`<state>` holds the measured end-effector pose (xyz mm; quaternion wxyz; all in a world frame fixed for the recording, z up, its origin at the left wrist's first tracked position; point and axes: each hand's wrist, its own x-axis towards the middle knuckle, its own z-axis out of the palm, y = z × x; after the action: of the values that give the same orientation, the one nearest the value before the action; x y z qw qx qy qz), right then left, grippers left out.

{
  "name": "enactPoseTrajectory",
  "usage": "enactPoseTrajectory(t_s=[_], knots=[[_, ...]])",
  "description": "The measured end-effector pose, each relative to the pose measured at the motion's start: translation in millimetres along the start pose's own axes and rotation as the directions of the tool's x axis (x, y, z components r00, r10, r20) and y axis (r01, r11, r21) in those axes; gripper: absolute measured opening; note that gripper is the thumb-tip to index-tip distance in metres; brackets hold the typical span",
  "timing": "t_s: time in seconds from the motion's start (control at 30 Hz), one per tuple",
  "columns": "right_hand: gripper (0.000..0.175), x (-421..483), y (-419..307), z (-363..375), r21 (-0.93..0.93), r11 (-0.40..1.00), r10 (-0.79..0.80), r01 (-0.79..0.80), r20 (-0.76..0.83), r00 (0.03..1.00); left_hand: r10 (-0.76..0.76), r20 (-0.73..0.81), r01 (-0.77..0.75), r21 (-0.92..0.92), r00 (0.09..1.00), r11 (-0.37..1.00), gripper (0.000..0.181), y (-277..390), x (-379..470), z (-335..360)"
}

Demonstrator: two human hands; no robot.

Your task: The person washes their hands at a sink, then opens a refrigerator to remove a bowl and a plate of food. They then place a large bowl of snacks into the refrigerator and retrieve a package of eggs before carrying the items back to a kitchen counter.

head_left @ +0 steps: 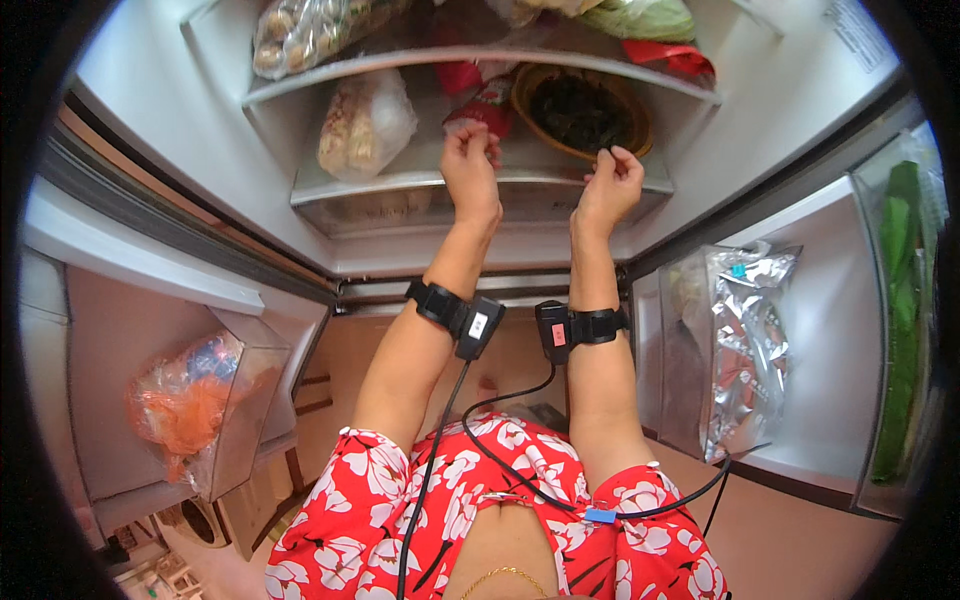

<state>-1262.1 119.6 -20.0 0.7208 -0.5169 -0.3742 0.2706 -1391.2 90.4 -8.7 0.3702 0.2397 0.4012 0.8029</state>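
Note:
An opened refrigerator stands before me, and both hands reach over its lower glass shelf (427, 161). My left hand (472, 169) has its fingertips bunched at the near end of a red plastic package (495, 109); whether they grip it is unclear. To the right, my right hand (611, 180) has curled fingers, thumb close to forefinger, at the front rim of a brownish-yellow bowl (646, 131). Dark leafy food (574, 105) fills that bowl. Its near edge is partly hidden by the right fingers, and I cannot tell whether they hold it.
A clear bag of pale food (364, 127) lies left on this shelf. Bagged round produce (289, 37) and a cabbage (645, 19) sit above. A drawer (420, 206) is below. Door bins hold an orange plastic bag (191, 409), a silver pouch (750, 352) and long green vegetables (896, 322).

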Motion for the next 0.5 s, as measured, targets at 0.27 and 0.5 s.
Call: enactPoseTrajectory(t_s=[0.27,0.5], knots=[[0.015,-47,-19,27,0.171,0.961,0.141,-0.217,0.374,0.917,0.394,0.107,-0.377,0.592,0.913,0.713,0.040,-6,19,-29],[0.021,-48,-18,68,0.058,0.992,-0.125,0.110,0.482,0.867,0.347,0.429,-0.534,0.788,0.834,0.306,0.038,0,25,-33]])
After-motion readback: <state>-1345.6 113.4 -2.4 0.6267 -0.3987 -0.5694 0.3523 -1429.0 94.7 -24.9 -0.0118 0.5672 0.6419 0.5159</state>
